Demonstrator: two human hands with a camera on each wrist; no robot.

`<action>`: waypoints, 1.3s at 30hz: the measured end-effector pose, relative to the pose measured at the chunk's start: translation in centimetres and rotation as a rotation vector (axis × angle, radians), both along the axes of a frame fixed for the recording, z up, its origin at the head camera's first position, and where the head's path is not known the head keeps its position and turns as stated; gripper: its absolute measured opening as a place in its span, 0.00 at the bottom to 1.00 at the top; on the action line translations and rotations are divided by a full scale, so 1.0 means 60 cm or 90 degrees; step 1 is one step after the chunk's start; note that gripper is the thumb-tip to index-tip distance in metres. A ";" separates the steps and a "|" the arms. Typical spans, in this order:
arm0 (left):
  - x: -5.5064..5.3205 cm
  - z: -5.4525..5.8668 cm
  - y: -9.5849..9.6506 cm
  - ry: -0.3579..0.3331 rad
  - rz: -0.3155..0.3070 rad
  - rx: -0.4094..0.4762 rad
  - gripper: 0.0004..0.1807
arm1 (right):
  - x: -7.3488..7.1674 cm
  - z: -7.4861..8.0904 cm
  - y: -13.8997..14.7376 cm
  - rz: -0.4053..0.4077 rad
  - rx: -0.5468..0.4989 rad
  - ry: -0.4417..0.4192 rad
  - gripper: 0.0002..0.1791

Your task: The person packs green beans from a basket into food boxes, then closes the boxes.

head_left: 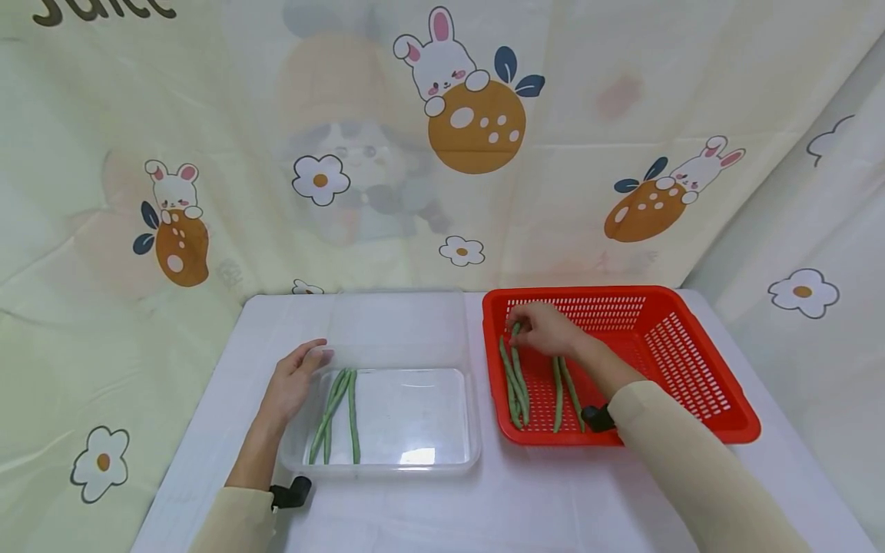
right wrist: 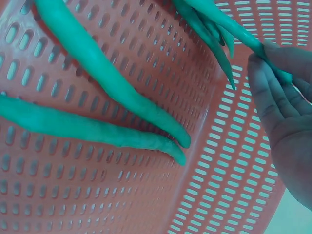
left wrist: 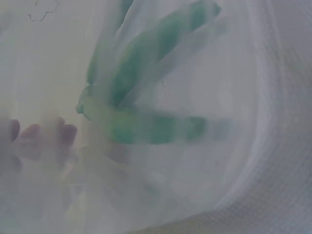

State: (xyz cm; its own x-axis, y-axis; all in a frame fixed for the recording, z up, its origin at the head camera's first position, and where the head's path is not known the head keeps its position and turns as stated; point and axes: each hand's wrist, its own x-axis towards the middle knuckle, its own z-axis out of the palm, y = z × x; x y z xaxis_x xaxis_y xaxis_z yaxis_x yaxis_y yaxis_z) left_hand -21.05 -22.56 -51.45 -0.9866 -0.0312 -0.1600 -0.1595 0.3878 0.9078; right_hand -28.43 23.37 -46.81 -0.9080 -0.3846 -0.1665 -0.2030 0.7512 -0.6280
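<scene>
In the head view, my right hand (head_left: 546, 329) reaches into the left part of a red plastic basket (head_left: 691, 369). Thumb and fingertips pinch the upper end of a green bean (right wrist: 243, 36), its lower end still among other beans. Two more green beans (right wrist: 112, 87) lie apart on the basket floor, to the right of that bunch. My left hand (head_left: 289, 384) rests against the far left side of a clear plastic container (head_left: 415, 407), fingers fairly straight along its rim. Inside, toward the left, lie a few green beans (head_left: 353, 415), two of them crossing.
Container and basket stand side by side on a white-covered table (head_left: 429, 514), a narrow gap between them. A patterned cloth (head_left: 387, 230) with rabbits and flowers hangs right behind. The left wrist view is hazy, looking through the container's plastic wall.
</scene>
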 end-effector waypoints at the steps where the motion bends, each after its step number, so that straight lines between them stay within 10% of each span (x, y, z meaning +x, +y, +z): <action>1: 0.000 0.000 0.000 0.000 0.000 0.000 0.28 | 0.001 0.001 0.000 -0.008 -0.013 -0.003 0.14; 21: 0.005 -0.002 0.000 0.003 0.002 0.001 0.29 | 0.002 0.011 -0.010 -0.078 -0.231 0.001 0.15; 39: -0.001 -0.001 0.002 -0.001 -0.002 -0.005 0.28 | 0.007 0.066 -0.035 -0.096 -0.243 0.096 0.24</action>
State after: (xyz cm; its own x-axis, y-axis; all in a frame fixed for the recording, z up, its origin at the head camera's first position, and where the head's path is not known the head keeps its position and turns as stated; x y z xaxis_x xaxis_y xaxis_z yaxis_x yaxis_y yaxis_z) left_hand -21.13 -22.46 -51.48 -0.9866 -0.0299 -0.1605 -0.1591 0.3961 0.9043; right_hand -27.99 21.25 -42.88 -0.9620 -0.2538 0.1005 -0.2193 0.4995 -0.8381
